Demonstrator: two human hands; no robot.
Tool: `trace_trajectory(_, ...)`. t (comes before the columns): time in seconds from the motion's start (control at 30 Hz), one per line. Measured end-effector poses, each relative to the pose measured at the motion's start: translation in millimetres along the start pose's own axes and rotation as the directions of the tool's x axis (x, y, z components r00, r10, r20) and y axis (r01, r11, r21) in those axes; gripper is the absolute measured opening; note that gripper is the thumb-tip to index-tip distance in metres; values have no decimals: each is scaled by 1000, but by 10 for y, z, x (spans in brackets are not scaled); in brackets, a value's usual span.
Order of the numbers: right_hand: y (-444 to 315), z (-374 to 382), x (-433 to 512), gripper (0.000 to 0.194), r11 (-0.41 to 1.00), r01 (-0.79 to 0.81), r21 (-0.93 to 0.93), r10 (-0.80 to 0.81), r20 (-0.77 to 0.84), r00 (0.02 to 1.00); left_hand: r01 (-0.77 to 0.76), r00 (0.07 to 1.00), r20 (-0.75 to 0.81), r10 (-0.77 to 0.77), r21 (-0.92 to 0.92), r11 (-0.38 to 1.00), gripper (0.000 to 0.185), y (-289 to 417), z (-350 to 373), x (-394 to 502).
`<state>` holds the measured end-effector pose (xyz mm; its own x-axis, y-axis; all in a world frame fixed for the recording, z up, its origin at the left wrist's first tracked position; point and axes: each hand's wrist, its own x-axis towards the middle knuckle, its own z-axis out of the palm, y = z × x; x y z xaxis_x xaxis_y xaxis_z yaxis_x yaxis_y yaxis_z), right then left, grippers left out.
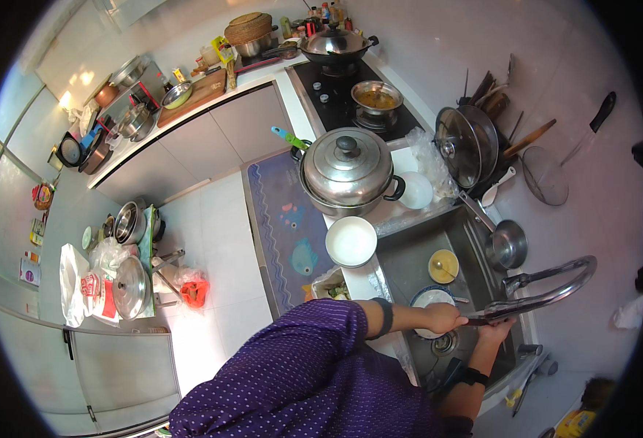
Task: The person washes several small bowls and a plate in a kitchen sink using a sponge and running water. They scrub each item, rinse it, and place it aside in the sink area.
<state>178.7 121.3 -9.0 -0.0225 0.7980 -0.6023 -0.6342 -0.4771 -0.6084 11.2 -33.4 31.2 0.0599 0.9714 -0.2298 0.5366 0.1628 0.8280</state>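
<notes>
My left hand (pixel 443 317) grips one end of a thin dark brown stick-like utensil (pixel 476 322) over the sink (pixel 420 241). On its other end, near the faucet (pixel 546 306), is my right hand (pixel 495 332), its fingers curled around it. Whether it is one stick or several I cannot tell. Under my left hand a white bowl with a blue rim (pixel 428 298) is partly hidden. A yellowish bowl (pixel 443 265) with a spoon in it sits farther along the sink floor. The sink drain (pixel 444 344) shows below my left hand.
A white bowl (pixel 351 241) stands on the counter edge, beside a large lidded steel pot (pixel 347 167). A small saucepan (pixel 506 243) rests at the sink's wall side. Pot lids (pixel 458 148) lean behind. On the stove (pixel 349 104) are a pan of food (pixel 377 98) and a covered wok (pixel 333 46).
</notes>
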Motion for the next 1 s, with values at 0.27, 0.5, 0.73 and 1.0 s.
trace_trajectory(0.27,256,123,-124,51,993,113,-19,-109,160,981,-52,973,-226,47,-16,999,27,329,73,431)
trace_trajectory(0.5,-370,225,-230,52,976,97,193,-108,47,993,-452,889,-44,455,57,890,38,106,186,670)
trace_trajectory(0.73,-438,-140,203,51,940,66,336,-92,62,994,-131,988,64,140,-120,984,40,-73,-188,326)
trace_trajectory(1.0,29,-26,109,56,979,65,193,-62,-23,998,30,960,-278,-24,15,999,30,89,-159,194)
